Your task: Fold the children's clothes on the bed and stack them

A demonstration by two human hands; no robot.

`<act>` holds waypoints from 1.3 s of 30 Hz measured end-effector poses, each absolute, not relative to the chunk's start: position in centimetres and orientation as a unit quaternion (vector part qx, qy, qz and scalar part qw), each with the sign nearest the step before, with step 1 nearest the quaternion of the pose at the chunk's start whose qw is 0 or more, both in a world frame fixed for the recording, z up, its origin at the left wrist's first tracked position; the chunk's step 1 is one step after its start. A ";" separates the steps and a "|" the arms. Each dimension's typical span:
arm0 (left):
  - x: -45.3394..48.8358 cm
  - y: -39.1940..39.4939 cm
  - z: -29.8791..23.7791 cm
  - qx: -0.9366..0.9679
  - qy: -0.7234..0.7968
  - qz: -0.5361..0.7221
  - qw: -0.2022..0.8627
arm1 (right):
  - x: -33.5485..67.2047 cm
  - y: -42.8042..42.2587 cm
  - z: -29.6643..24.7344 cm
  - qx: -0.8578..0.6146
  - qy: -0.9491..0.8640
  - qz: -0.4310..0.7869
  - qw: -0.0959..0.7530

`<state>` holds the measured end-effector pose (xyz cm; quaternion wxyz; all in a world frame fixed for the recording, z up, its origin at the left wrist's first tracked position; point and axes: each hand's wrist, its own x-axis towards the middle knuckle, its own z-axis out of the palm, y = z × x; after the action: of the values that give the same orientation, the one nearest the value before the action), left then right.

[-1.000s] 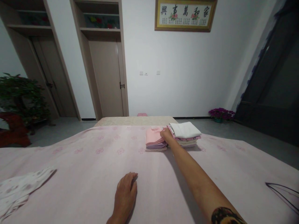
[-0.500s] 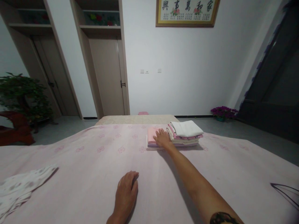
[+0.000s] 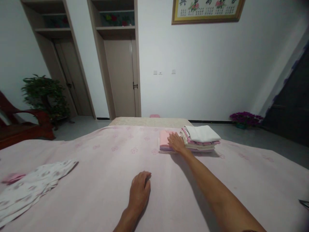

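Note:
My right hand (image 3: 176, 142) reaches far out and lies with fingers spread on a stack of folded pink cloths (image 3: 164, 137). Thin layers in pink, purple and white show along that stack's front edge. Right beside it, touching or nearly so, is a taller pile of folded cloths (image 3: 202, 134) with a white one on top. Nearer to me, my left hand (image 3: 140, 190) rests palm down on the pink flowered sheet (image 3: 101, 180), holding nothing, its fingers loosely bent and the thumb slightly apart.
A crumpled white patterned cloth (image 3: 36, 185) lies at the left, with a small pink cloth (image 3: 14, 178) behind it. A dark thin object (image 3: 304, 203) is cut off at the right edge. Beyond the sheet stand a wooden chair (image 3: 36, 125), a leafy plant (image 3: 45, 96) and purple flowers (image 3: 245, 118).
The view has turned a little to the left, so everything sits farther right and more of the left side shows. Both hands stay at the same places on the cloths and sheet.

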<state>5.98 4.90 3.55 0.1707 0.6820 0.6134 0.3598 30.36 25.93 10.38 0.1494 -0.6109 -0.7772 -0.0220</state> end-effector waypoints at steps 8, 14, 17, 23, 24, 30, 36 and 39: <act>5.7 4.7 3.5 0.669 0.608 0.384 0.189 | 30.9 14.9 5.4 -0.571 -0.730 -0.117 0.357; -1.9 6.6 3.1 0.661 0.675 0.325 0.039 | 35.6 9.0 -0.9 -0.611 -0.742 -0.045 0.273; -9.4 7.1 4.1 0.613 0.743 0.258 -0.075 | 36.9 7.7 -2.1 -0.623 -0.747 -0.047 0.227; -23.3 4.7 5.5 0.450 0.865 0.124 -0.182 | 35.2 6.5 -0.6 -0.624 -0.752 -0.091 0.192; -25.0 4.2 5.5 0.426 0.884 0.105 -0.162 | 34.9 6.4 -0.3 -0.625 -0.752 -0.096 0.187; -29.6 2.5 6.6 0.416 0.900 0.097 -0.087 | 34.6 5.9 0.5 -0.629 -0.752 -0.113 0.161; -26.0 4.9 10.5 0.370 0.855 0.362 0.014 | 34.4 5.8 0.8 -0.632 -0.752 -0.108 0.156; -21.1 6.3 12.2 0.399 0.805 0.438 0.038 | 34.4 5.8 0.8 -0.630 -0.754 -0.100 0.157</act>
<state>-21.14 6.29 12.22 0.0376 0.3993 0.8047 0.4378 34.45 5.83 0.80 0.1570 -0.6304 -0.7536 -0.1000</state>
